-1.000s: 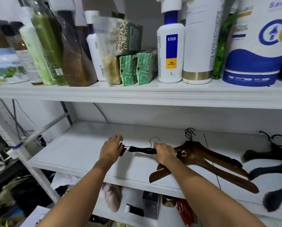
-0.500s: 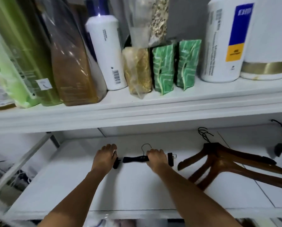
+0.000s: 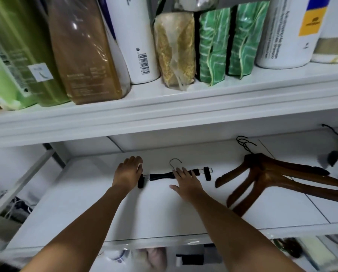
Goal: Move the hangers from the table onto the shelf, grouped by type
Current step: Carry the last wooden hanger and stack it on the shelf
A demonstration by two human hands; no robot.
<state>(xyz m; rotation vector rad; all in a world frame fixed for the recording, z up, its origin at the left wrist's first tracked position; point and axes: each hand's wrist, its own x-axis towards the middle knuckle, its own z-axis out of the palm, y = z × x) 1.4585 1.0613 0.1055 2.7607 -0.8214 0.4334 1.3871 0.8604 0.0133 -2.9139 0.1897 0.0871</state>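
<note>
Black clip hanger (image 3: 176,175) laid on white shelf (image 3: 158,216) beside brown wooden hangers (image 3: 266,179); left hand (image 3: 128,172) and right hand (image 3: 185,180) open, seemingly resting on it; worktop unseen, remainder unknown.

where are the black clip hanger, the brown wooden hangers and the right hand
black clip hanger (image 3: 161,176), head view, on the black bar left of its wire hook
brown wooden hangers (image 3: 266,171), head view, on the joined shoulders below the hooks
right hand (image 3: 186,182), head view, on the back of the hand
</note>
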